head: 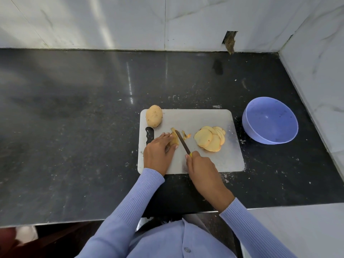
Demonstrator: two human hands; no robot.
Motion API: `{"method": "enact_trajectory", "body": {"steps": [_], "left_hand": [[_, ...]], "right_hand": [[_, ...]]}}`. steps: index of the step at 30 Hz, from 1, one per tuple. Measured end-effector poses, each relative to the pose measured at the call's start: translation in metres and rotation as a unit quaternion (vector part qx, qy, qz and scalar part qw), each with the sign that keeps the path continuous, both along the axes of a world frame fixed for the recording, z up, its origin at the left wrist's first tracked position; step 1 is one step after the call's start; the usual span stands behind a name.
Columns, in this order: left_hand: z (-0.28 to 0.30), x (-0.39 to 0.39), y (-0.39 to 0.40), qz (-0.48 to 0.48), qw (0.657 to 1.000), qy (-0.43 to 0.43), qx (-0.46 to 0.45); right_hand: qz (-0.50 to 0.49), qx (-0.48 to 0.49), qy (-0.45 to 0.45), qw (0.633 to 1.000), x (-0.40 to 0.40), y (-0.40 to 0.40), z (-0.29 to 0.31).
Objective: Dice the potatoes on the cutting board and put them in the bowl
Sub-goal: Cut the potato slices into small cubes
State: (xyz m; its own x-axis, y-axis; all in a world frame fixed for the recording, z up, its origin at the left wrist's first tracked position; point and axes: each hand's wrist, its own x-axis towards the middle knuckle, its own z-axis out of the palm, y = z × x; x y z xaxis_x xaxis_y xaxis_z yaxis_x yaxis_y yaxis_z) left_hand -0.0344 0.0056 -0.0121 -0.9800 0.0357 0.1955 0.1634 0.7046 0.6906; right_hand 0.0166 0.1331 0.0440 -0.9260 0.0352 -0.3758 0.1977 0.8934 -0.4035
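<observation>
A grey cutting board (204, 118) lies on the dark counter. My left hand (158, 152) presses a small potato piece (174, 139) down on the board, fingers over it. My right hand (201, 165) grips a knife (182, 142) by its yellow handle, the blade angled against the piece's right side. Several round potato slices (209, 138) lie fanned out to the right of the blade, and a thin scrap (186, 135) lies beside it. A whole unpeeled potato (154, 115) rests at the board's far left corner. The blue bowl (270, 122) stands empty right of the board.
The black counter (74, 127) stretches wide to the left and behind the board. White marble walls close it at the back and the right, close to the bowl. The counter's front edge runs just below my forearms.
</observation>
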Motion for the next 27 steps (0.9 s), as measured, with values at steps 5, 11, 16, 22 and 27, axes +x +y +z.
{"method": "enact_trajectory", "body": {"steps": [5,11,16,22,27], "left_hand": [[0.001,0.0,-0.001,-0.021,1.0,0.009,0.006],[-0.001,-0.001,-0.001,-0.028,0.999,0.028,0.004],[-0.001,0.0,0.001,-0.027,0.999,0.041,0.013],[-0.003,0.0,0.0,-0.032,0.999,0.044,0.004],[-0.002,-0.001,-0.001,-0.027,0.999,0.037,0.005]], "right_hand": [[0.012,0.008,0.007,1.0,-0.012,-0.008,-0.004],[-0.012,0.045,-0.014,0.999,-0.015,-0.02,-0.008],[0.01,0.058,-0.02,0.998,-0.023,-0.026,-0.013],[0.036,0.06,-0.046,0.996,0.0,-0.011,-0.012],[0.03,0.058,-0.067,0.996,0.024,0.004,-0.012]]}}
